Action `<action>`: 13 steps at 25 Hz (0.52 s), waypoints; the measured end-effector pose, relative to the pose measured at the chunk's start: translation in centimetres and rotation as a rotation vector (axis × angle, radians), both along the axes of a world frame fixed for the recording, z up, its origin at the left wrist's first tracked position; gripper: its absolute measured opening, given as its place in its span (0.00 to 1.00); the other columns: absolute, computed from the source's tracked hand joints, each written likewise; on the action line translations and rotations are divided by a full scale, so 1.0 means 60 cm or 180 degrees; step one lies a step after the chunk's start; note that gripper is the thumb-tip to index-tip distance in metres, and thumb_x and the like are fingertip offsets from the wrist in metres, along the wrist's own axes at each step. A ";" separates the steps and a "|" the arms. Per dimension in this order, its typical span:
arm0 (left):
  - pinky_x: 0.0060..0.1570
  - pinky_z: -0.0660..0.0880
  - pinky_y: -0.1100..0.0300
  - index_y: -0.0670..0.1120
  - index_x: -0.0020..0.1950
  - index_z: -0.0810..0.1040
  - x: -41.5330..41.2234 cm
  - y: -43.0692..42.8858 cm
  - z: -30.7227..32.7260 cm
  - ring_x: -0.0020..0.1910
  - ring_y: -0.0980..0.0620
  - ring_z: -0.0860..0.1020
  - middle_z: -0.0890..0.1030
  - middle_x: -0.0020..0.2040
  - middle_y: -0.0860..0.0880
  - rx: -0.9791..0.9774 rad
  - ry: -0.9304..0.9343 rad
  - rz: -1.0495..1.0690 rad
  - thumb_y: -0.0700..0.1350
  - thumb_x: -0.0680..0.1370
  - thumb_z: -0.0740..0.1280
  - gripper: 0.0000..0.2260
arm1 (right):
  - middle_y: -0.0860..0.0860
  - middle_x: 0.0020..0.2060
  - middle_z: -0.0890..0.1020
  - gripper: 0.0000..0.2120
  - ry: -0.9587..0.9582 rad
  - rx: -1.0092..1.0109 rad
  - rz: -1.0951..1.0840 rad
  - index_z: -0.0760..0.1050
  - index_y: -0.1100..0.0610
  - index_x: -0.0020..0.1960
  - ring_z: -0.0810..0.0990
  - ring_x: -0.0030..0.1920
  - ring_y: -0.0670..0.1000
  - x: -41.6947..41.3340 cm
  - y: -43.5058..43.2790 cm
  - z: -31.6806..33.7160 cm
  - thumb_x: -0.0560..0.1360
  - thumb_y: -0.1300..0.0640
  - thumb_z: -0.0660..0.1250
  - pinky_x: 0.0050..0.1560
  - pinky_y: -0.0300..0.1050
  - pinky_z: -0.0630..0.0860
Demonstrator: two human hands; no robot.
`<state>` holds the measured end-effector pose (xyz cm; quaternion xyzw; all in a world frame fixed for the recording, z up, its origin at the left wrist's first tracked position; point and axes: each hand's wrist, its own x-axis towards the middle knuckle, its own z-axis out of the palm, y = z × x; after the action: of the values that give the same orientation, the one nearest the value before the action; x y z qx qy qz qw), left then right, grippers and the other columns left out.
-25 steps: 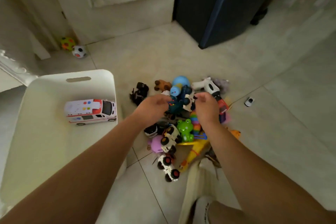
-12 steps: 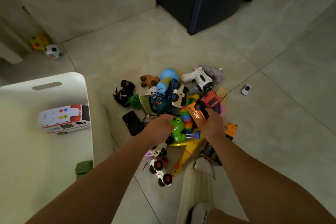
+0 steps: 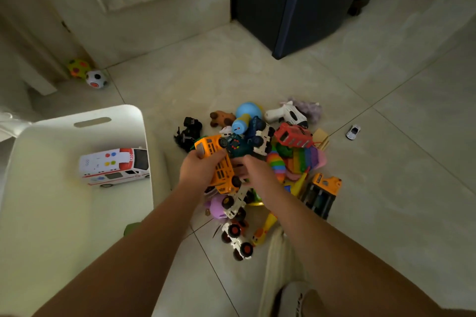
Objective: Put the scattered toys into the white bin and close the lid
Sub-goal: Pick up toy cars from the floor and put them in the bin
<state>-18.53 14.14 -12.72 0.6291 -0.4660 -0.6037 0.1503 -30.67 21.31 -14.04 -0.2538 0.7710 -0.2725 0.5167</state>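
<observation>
A heap of toys lies on the tiled floor. My left hand (image 3: 199, 168) grips an orange toy bus (image 3: 219, 162) lifted above the heap, with a dark teal toy (image 3: 235, 148) against it. My right hand (image 3: 257, 172) touches the bus's rear end from the right. The white bin (image 3: 108, 113) stands open on the left, holding a white ambulance (image 3: 114, 166). Around the hands lie a red bus (image 3: 293, 135), a blue ball toy (image 3: 246, 113), a white monster truck (image 3: 235, 240) and a rainbow pop toy (image 3: 304, 158).
Two balls (image 3: 87, 73) rest by the door frame at the back left. A small silver car (image 3: 353, 132) sits alone to the right. A dark cabinet (image 3: 296, 0) stands behind. An orange truck (image 3: 322, 193) lies at the heap's right edge. My shoe (image 3: 293, 298) shows at the bottom.
The orange bus has come out of the heap's right side and moved left and up into my left hand. The green frog is now hidden beneath my hands.
</observation>
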 end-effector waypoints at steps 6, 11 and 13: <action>0.36 0.76 0.60 0.48 0.54 0.76 0.057 0.002 0.015 0.42 0.53 0.83 0.83 0.45 0.50 -0.0323 -0.0040 -0.0051 0.54 0.73 0.71 0.15 | 0.63 0.71 0.61 0.46 0.0964 0.0796 0.0568 0.42 0.43 0.78 0.72 0.65 0.63 0.071 0.056 -0.096 0.71 0.35 0.66 0.56 0.49 0.73; 0.48 0.79 0.52 0.51 0.51 0.75 0.086 -0.005 0.045 0.46 0.50 0.83 0.83 0.46 0.49 -0.0492 0.0265 -0.0154 0.55 0.71 0.72 0.13 | 0.62 0.68 0.66 0.38 0.1183 0.0642 0.0331 0.49 0.44 0.77 0.78 0.52 0.57 0.089 0.043 -0.118 0.74 0.50 0.67 0.46 0.44 0.75; 0.49 0.79 0.52 0.52 0.50 0.75 0.106 -0.016 0.066 0.46 0.50 0.83 0.83 0.47 0.49 -0.0537 0.0292 -0.0096 0.56 0.71 0.72 0.12 | 0.59 0.63 0.75 0.29 0.1000 0.0487 -0.0118 0.62 0.47 0.73 0.77 0.52 0.58 0.075 0.027 -0.100 0.73 0.51 0.65 0.48 0.46 0.75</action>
<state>-12.17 13.15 -8.76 0.5788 -0.5173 -0.5927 0.2149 -26.15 22.95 -20.05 -0.2389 0.8653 -0.1794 0.4025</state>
